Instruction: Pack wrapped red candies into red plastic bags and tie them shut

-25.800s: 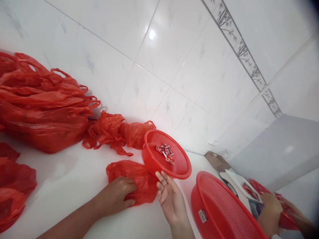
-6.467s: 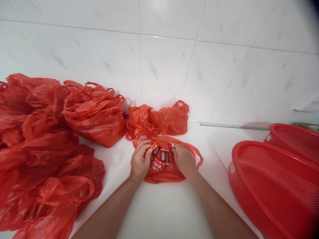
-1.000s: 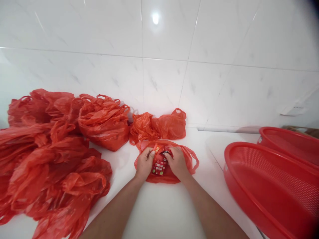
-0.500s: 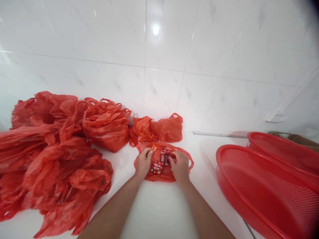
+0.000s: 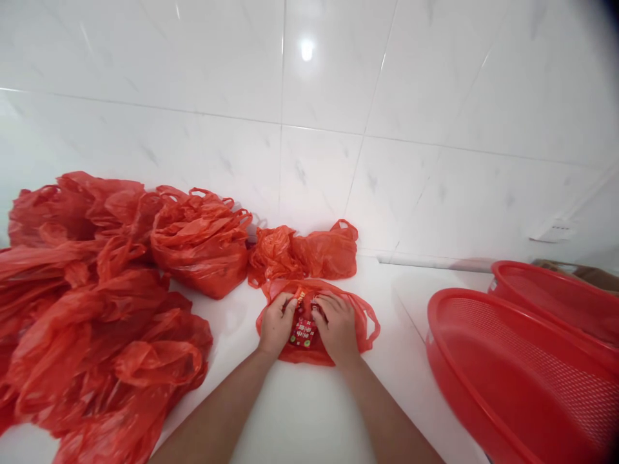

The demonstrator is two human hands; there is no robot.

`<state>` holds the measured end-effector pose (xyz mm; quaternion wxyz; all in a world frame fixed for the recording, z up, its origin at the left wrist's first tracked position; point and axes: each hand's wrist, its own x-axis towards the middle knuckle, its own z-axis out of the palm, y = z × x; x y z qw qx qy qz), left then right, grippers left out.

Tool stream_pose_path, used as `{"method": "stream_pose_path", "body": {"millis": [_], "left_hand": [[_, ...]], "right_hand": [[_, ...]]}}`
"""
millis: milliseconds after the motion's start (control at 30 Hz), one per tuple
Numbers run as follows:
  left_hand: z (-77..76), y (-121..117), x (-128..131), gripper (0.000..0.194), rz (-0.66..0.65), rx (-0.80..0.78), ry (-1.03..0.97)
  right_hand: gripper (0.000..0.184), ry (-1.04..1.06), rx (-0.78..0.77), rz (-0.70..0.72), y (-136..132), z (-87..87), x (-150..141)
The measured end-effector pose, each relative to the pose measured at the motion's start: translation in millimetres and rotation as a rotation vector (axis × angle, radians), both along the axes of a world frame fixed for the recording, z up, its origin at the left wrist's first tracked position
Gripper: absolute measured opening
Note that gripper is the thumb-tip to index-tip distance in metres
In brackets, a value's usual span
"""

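Note:
A red plastic bag [image 5: 360, 309] lies flat on the white counter [image 5: 309, 412] in front of me. Small red candy packets [image 5: 302, 331] lie on it between my hands. My left hand [image 5: 275, 324] rests on the bag's left part, fingers curled at the packets. My right hand [image 5: 334, 326] presses down on the packets and the bag from the right, fingers bent and close together. The two hands nearly touch over the packets.
A heap of filled red plastic bags [image 5: 97, 290] covers the counter's left side. Two more red bags [image 5: 304, 252] lie against the tiled wall behind my hands. At the right stand a large red mesh basket [image 5: 512, 374] and a second red basket [image 5: 556, 296] behind it.
My hands have drawn closer together over the candy packets, and my right hand now covers more of them. The bags and baskets have stayed where they were.

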<state>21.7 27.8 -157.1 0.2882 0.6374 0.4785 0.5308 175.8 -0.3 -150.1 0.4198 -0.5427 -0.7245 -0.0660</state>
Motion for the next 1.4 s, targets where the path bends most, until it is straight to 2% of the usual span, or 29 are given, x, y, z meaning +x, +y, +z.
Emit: {"method": "stream_pose_path", "body": {"millis": [267, 367, 467, 567, 733, 900, 1100, 1200, 1300, 1400], "left_hand": [[-3.6, 1, 1, 0.021, -0.036, -0.028, 0.032], [-2.8, -1, 1, 0.021, -0.045, -0.018, 0.046], [-1.0, -4, 1, 0.021, -0.062, 0.0, 0.068], [0.6, -7, 0, 0.021, -0.077, 0.017, 0.09], [0.5, -8, -1, 0.021, -0.064, 0.032, 0.099], [-1.9, -5, -3, 0.02, -0.053, 0.03, 0.077], [0.7, -6, -1, 0.023, -0.124, 0.024, 0.021], [6.3, -9, 4, 0.023, -0.266, -0.017, -0.047], [10.2, -11, 8, 0.02, -0.475, -0.133, -0.191], [10.7, -11, 9, 0.019, -0.52, -0.186, -0.269]], "right_hand": [[0.023, 0.066, -0.103, -0.166, -11, -9.0, 38], [0.023, -0.005, -0.129, -0.226, -15, -8.9, 40], [0.032, -0.099, -0.185, -0.298, -18, -10.0, 36], [0.034, -0.138, -0.219, -0.308, -18, -11.7, 34], [0.04, -0.106, -0.15, -0.298, -15, -12.0, 35], [0.047, 0.057, -0.079, -0.221, -11, -8.7, 31], [0.044, 0.341, -0.12, -0.057, -5, -6.2, 14], [0.047, 0.411, -0.136, 0.012, -7, -6.7, 6], [0.05, 0.358, -0.131, 0.121, -9, -6.3, 2], [0.051, 0.289, -0.115, 0.174, -11, -5.0, 3]]}}
